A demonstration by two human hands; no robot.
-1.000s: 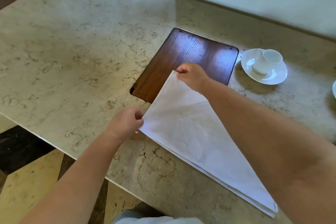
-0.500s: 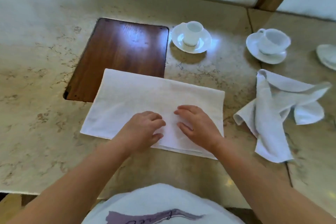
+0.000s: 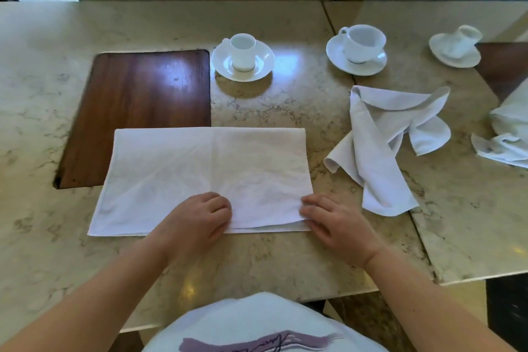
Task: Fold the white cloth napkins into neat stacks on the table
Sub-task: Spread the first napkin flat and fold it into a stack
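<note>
A white cloth napkin [image 3: 200, 174] lies folded into a wide rectangle on the marble table [image 3: 43, 237], its far left corner over a dark wooden inlay [image 3: 137, 106]. My left hand [image 3: 200, 220] rests with curled fingers on the napkin's near edge at the middle. My right hand [image 3: 334, 223] grips the near right corner, fingertips on the layered edge. A second white napkin [image 3: 380, 146] lies crumpled to the right. Another crumpled napkin [image 3: 508, 137] shows at the far right edge.
Three white cups on saucers stand along the back: one [image 3: 243, 57] beside the inlay, one [image 3: 360, 48] right of it, one [image 3: 460, 46] on the neighbouring table. A seam between tables runs diagonally at right. The table's near edge is close to my body.
The view has swung from a side angle to face the table. The napkin went from a held triangle to a flat rectangle. My right hand slid from the middle to the near right corner.
</note>
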